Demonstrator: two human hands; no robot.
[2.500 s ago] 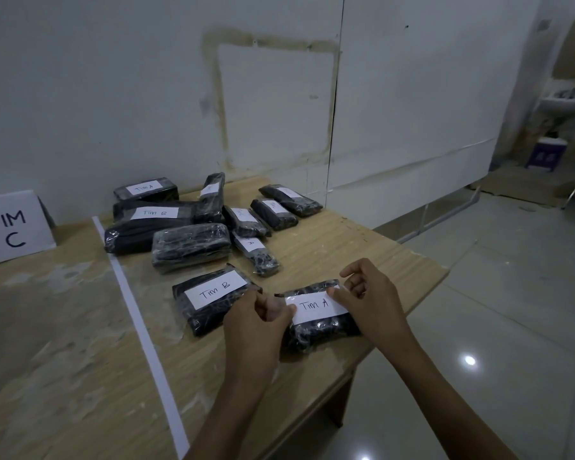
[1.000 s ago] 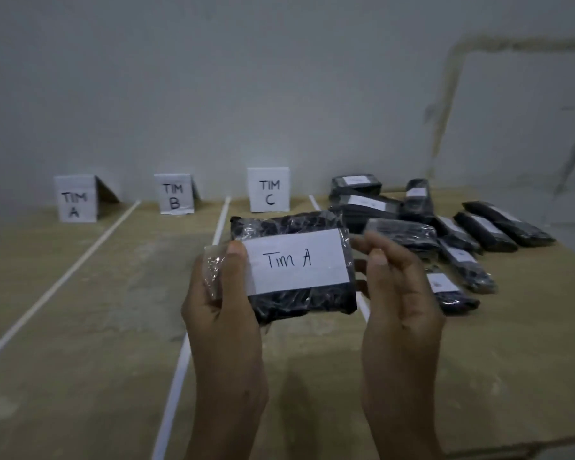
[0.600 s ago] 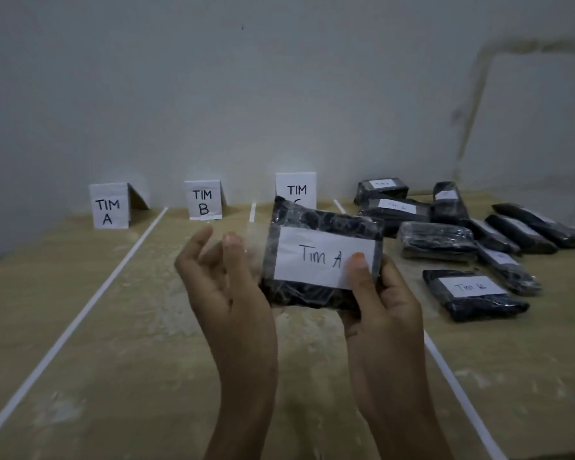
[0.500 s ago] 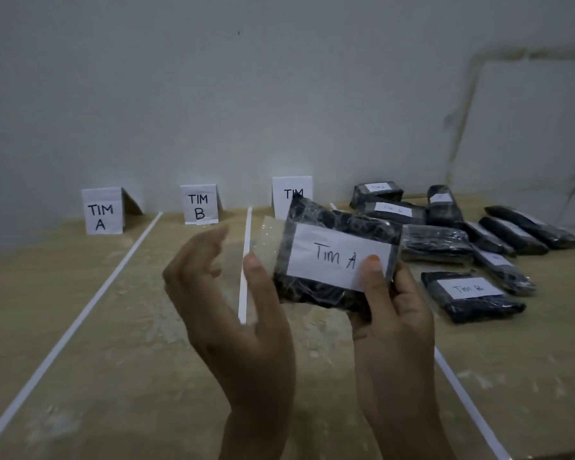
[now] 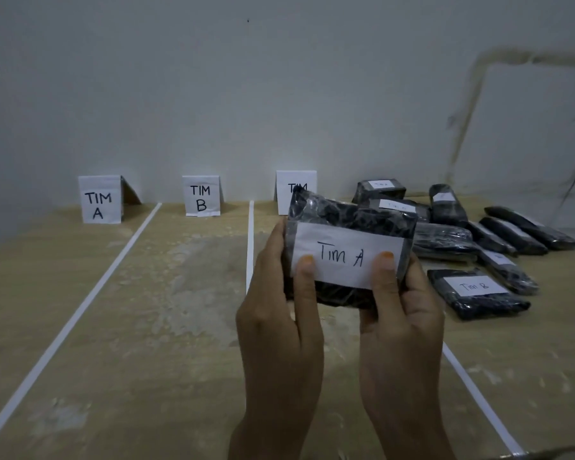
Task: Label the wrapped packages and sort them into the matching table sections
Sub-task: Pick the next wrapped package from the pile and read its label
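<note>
Holding the wrapped package [image 5: 352, 220] up off the table [image 5: 146, 343], the person grips it in both hands. The left hand [image 5: 279, 327] clasps one end and the right hand [image 5: 402, 327] the other. Both thumbs press on the lower edge of its white label [image 5: 342, 257], which reads "Tim A".

The package hangs well to the right of the TIM A sign [image 5: 98, 202], past the TIM B sign [image 5: 200, 197], and covers the bottom of a third sign [image 5: 296, 185]. Farther from the TIM A sign on that same side lie the other packages [image 5: 445, 240], one of them marked Tim B [image 5: 475, 292].

Labelling of this package looks finished, so the step in hand is probably the sorting. The next move calls for carrying it left across both tape lines [image 5: 250, 240] and setting it down in front of the TIM A sign, on that sign's side of the nearest line [image 5: 80, 310]. It would best lie flat with the label up.
</note>
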